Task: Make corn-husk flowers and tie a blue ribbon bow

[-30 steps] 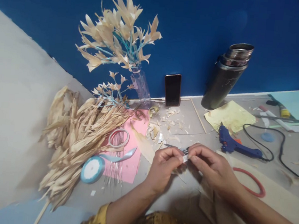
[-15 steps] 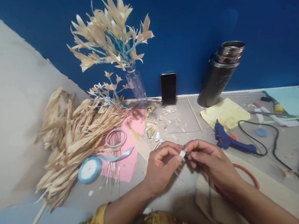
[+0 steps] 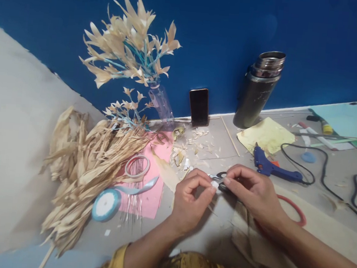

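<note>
Near the table's middle, my left hand [image 3: 193,198] pinches a small white piece [image 3: 214,184], like a bit of paper or tape, between thumb and forefinger. My right hand [image 3: 251,190] is closed in a pinch just right of it; a thin pale edge shows at its fingertips, too small to name. Beneath the fingers lies a dark tool with a black loop [image 3: 221,175], perhaps scissors, partly hidden. A red curved handle [image 3: 298,211] shows beside my right wrist. Left of my hands, a pale dried husk piece [image 3: 165,172] lies over pink paper [image 3: 152,198].
Dried corn husks [image 3: 91,168] heap at left, near a blue ribbon roll [image 3: 106,205] and a tape ring [image 3: 137,166]. Husk flowers [image 3: 133,42] stand in a clear bottle [image 3: 162,103]. A phone [image 3: 199,106], flask [image 3: 259,91] and corded glue gun [image 3: 275,169] sit beyond my hands.
My right fingertips have drawn slightly away from the white piece and upward, uncovering the dark tool with the black loop beneath. My left hand keeps its pinch.
</note>
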Available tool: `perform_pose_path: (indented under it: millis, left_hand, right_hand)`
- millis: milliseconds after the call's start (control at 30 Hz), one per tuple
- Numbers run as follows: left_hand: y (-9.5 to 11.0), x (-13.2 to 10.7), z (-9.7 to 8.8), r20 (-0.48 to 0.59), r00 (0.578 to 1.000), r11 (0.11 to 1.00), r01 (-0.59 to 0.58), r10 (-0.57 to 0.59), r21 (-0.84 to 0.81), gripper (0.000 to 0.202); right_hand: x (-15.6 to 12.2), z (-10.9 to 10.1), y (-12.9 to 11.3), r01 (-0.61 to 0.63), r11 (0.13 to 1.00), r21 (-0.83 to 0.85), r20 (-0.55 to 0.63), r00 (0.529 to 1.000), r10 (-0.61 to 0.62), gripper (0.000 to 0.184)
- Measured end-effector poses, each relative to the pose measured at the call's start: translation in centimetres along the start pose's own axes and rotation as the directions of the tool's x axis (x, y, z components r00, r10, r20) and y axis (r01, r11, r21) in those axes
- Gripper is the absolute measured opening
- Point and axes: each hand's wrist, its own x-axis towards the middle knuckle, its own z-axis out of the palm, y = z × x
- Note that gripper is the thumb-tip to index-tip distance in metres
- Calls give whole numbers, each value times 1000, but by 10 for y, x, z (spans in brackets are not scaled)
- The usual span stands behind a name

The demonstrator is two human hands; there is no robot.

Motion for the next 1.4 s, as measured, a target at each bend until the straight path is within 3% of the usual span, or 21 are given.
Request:
perform_pose_path:
  millis: [167,300,367,433,600,767,867,1000,1133,1400]
  left_hand:
    - [0,0,-1,-16,999,998,-44,45,54,19]
    - [0,1,-2,-46,997,997,-63,66,48,17]
    - [0,1,-2,-51,996,997,-68,70,33,15]
    - [0,1,-2,-62,996,998,-61,63,22,13]
    - [2,0,-3,-30,999,999,-15,14,-30,18]
    - [3,-2,-4,15,1000,999,17,-16,-47,20]
    - [4,-1,-3,73,997,1000,-10,9,3,21]
    - [7,-1,-3,144,988,992,-77,62,105,23]
    - [8,-1,-3,173,980,980,-123,96,158,21]
    - [10,0,-4,194,977,981,-122,92,152,20]
  right_hand:
    - [1,-3,-7,25,999,-31,-64,998,-27,21]
    - [5,-7,-8,-51,997,57,-157,986,59,24]
    - [7,-7,-5,-120,983,142,-80,988,132,28]
    - [7,-4,-1,-184,963,199,69,982,173,34]
    - [5,2,4,-221,941,256,278,949,147,50]
    - [4,5,3,-398,848,349,471,857,208,55]
    - [4,7,5,-438,842,315,501,830,244,65]
    - [5,3,5,-400,888,228,509,826,241,69]
    - [7,-4,-2,-335,923,187,513,835,199,65]
    - [9,-11,-14,-342,927,151,513,829,222,49]
